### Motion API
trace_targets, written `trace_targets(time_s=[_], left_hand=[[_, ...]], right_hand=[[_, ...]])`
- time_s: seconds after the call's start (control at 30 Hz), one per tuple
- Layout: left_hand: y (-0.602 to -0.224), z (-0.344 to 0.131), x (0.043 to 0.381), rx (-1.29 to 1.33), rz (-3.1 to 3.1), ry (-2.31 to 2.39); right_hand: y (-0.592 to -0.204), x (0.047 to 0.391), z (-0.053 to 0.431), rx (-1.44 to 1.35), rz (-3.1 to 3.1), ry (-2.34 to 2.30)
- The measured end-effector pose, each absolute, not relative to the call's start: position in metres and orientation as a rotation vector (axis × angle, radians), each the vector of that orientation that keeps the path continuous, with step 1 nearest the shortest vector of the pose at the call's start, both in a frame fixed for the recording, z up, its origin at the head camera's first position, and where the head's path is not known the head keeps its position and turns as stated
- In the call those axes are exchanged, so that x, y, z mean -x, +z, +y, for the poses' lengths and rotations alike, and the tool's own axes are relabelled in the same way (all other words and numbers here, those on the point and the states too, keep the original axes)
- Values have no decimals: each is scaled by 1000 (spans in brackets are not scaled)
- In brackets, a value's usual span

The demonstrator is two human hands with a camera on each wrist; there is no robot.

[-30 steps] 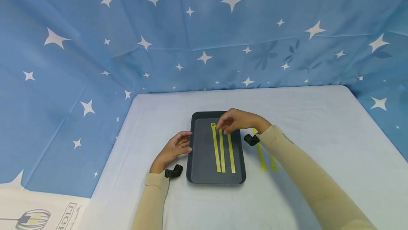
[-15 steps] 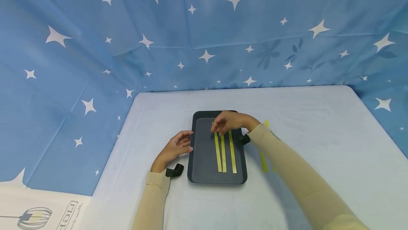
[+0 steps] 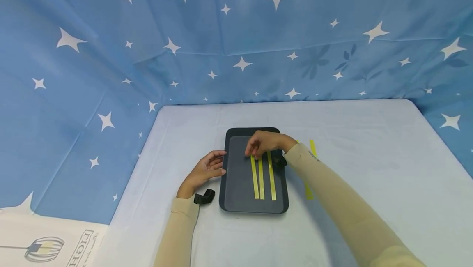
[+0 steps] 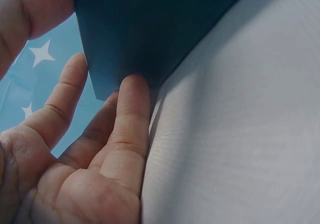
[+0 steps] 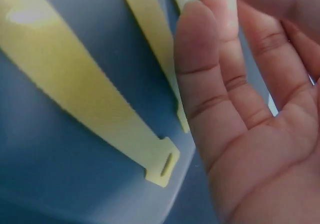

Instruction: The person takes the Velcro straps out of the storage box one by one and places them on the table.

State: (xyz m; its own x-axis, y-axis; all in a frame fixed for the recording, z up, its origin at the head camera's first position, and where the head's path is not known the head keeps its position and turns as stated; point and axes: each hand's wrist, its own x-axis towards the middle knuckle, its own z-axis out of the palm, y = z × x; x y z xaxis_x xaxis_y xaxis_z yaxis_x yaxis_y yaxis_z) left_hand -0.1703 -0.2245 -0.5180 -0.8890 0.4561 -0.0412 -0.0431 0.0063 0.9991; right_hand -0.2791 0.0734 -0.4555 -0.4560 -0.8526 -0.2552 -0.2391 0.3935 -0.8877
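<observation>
A dark grey rectangular tray holds three yellow slotted cable straps, lying lengthwise: a left strap, a middle strap and a right strap. My left hand is at the tray's left side; in the left wrist view its loosely bent fingers touch the outer wall. Over the tray's far half, my right hand has bent fingers at the upper end of the left strap. Whether it pinches that strap I cannot tell. The right wrist view shows a slotted strap head lying flat beside this hand.
More yellow straps lie on the white tablecloth right of the tray, partly under the right forearm. Each wrist carries a small black camera. A blue star-patterned curtain stands behind the table.
My right hand has moved left across the tray, from the middle and right straps to the upper end of the left strap. The left hand stays at the tray's side.
</observation>
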Motion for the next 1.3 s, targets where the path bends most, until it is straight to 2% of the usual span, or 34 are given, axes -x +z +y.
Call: trace_targets(time_s=[0.6,1.3], left_hand=[[-519,-225,171,-427,1941,1930],[-520,-225,172,-441,1940,1944]], right_hand=[[-468,280,62,999,2037,-954],[-457,277,61,1123,2044,-970]])
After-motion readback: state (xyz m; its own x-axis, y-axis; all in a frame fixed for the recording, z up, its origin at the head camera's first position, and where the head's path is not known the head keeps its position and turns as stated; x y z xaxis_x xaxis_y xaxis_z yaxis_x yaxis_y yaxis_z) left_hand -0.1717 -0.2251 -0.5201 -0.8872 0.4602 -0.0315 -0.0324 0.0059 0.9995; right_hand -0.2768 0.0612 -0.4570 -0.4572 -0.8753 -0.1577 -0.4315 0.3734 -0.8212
